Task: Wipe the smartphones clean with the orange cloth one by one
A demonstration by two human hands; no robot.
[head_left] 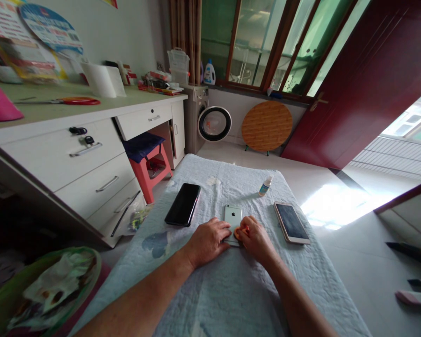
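Observation:
A silver smartphone [233,214] lies face down on the cloth-covered table, its apple logo showing. My left hand [209,239] holds it along the left side, fingertips on its edge and thumb near the lower end. Pinched in my right hand [256,238] is a small orange cloth [241,232], pressed on the phone's lower back; the fingers partly hide it. A black smartphone [183,204] lies screen up to the left. On the right rests a gold-rimmed smartphone [291,223], also screen up. Behind them stands a small spray bottle [265,186].
A pale blue quilted cloth [231,290] covers the table. Left are a white desk [91,154], a pink stool [150,171] and a waste bin [94,281] with used tissues. Beyond stand a washing machine [196,105] with its door open and a round folded tabletop [267,125].

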